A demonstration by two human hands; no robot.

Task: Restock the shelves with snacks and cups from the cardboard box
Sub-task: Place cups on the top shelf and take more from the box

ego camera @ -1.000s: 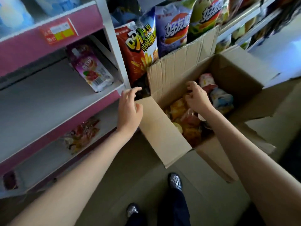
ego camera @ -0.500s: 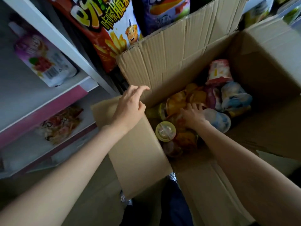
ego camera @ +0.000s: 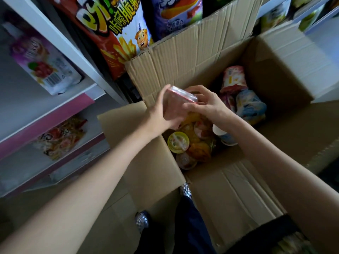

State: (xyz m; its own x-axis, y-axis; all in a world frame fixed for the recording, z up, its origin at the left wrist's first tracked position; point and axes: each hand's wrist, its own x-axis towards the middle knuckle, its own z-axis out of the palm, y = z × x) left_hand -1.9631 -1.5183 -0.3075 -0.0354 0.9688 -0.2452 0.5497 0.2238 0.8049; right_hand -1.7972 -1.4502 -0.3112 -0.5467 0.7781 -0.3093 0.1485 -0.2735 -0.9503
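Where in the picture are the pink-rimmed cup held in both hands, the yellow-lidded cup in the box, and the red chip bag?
Pink-rimmed cup (ego camera: 180, 101), head view: its clear side wall.
Yellow-lidded cup (ego camera: 178, 142), head view: centre of its lid.
Red chip bag (ego camera: 113, 32), head view: its printed front.

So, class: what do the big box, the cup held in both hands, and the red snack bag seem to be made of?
Box: brown corrugated cardboard, matte; ribbed lines and creases show.
Cup: probably clear plastic with a pinkish rim; its contents show through.
Red snack bag: likely glossy plastic film; printed and shiny.
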